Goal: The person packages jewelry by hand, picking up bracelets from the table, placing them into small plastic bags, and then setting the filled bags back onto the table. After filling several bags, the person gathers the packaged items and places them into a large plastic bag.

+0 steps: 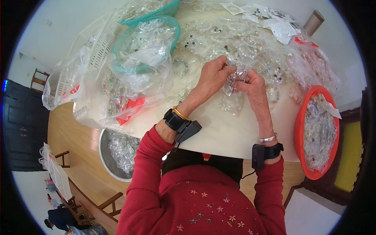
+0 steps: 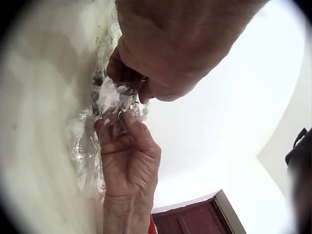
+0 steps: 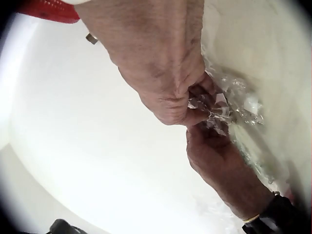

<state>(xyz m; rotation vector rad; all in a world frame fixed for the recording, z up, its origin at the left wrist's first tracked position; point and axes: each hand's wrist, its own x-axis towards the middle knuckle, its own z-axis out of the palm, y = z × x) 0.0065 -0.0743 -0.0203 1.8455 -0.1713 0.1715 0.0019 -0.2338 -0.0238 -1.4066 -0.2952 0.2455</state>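
Note:
Both hands meet over the near part of the table around a small clear plastic bag with dark and clear beads inside. The left hand pinches the bag's left side between thumb and fingers. On the other side, the right hand pinches it with thumb and forefinger. In the left wrist view the crinkled bag spans the gap between the fingertips of both hands. The right wrist view shows the bag partly covered by the fingers. Another clear bag lies just below the hands.
Bagged beads cover the table's far part. Teal baskets and a white crate stand at left, with plastic bags beside them. A red basin holds packets at right; a metal basin sits lower left. White packets lie far right.

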